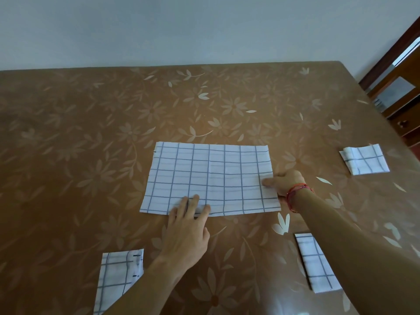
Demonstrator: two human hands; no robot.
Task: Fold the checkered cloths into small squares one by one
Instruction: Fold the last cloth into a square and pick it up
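A white rectangular cloth with grey checks [209,178] is lying flat at the centre of the frame on the brown flowered tabletop [91,133]. Its lower edge is being pinned by the left hand [188,233], fingers straight, probably against sliding. Its right edge is being met by the right hand [284,183], thumb on top; whether it is being pinched cannot be told.

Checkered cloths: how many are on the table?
4. The middle cloth lies spread out, the far-right cloth is folded, and the near-right cloth and near-left cloth sit partly behind the arms. More may lie out of view.
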